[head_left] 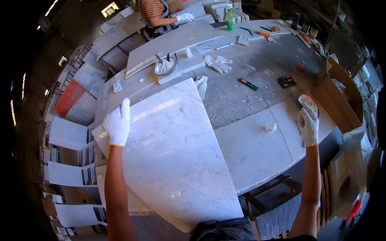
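A large white marble slab (169,148) with grey veins stretches from my waist out over the worktable. My left hand (116,124), in a white knitted glove, grips its far left edge. At the right, my right hand (309,126), gloved the same way, is closed around what looks like a putty knife (296,101); its dark blade sticks out up and left, while the handle is hidden. Right by those fingers is a red-rimmed bowl (309,99) with white paste, partly covered by the hand. A small whitish lump (271,127) lies on the pale slab to its left.
Behind the marble slab, a bowl of white paste (165,66) holds two tools. Loose gloves (217,62), a green box (248,84) and a green bottle (230,20) are on the dusty table. A cardboard box (341,94) stands right. A gloved person (159,18) works far off.
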A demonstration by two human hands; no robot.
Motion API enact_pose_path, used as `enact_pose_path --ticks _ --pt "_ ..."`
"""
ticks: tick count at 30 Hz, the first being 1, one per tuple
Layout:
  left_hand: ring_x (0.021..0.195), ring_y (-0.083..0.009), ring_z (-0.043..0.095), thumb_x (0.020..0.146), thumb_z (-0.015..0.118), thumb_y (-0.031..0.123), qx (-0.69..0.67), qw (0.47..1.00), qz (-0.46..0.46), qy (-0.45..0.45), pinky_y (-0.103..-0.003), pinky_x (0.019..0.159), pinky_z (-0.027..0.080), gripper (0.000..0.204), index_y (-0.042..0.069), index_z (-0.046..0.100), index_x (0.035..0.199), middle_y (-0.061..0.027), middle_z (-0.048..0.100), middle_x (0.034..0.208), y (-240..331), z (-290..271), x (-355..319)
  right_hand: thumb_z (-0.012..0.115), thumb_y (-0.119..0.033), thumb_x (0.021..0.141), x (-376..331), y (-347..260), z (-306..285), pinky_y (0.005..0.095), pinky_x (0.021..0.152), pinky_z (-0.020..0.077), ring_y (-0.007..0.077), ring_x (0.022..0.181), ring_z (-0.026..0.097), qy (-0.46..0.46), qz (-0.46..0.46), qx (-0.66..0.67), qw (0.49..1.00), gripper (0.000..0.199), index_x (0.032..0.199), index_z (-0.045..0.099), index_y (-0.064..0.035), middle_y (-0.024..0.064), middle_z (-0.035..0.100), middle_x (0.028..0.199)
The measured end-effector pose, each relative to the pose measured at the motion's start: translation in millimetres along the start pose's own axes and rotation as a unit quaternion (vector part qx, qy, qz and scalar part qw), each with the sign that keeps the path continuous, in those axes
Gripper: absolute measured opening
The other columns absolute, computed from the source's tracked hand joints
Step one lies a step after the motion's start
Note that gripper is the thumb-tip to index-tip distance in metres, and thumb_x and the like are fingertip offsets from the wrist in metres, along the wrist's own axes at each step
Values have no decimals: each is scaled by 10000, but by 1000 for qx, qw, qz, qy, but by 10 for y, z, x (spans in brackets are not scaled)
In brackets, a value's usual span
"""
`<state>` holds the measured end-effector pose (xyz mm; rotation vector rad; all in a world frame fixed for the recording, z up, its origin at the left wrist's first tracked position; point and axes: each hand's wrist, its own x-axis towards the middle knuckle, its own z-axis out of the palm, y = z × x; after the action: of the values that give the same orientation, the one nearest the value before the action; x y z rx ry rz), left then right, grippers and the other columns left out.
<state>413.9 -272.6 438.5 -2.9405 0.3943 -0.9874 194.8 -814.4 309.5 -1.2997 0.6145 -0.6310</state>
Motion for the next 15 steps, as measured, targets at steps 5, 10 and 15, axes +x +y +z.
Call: enact_pose_path --ticks 5,10,15 --pt "758 -454 582 970 354 497 -25 991 -106 -79 -520 660 426 595 13 684 865 -250 637 815 26 -27 -37 583 -150 854 216 168 -497 257 662 483 148 729 618 154 -81 -238 956 263 1055 700 -26 82 685 897" --pt "739 -428 597 977 350 491 -27 994 -92 -46 -514 641 427 596 18 698 875 -238 637 804 -169 135 -47 563 -211 844 345 386 -806 361 806 500 331 912 658 209 -144 -403 880 268 1018 705 -66 181 679 989" --pt "753 -440 590 972 358 500 -47 992 -109 -47 -526 651 418 605 5 692 872 -247 634 809 10 17 -18 555 -202 838 430 597 -905 381 811 497 355 909 647 233 -121 -456 850 253 1001 708 -83 180 675 977"
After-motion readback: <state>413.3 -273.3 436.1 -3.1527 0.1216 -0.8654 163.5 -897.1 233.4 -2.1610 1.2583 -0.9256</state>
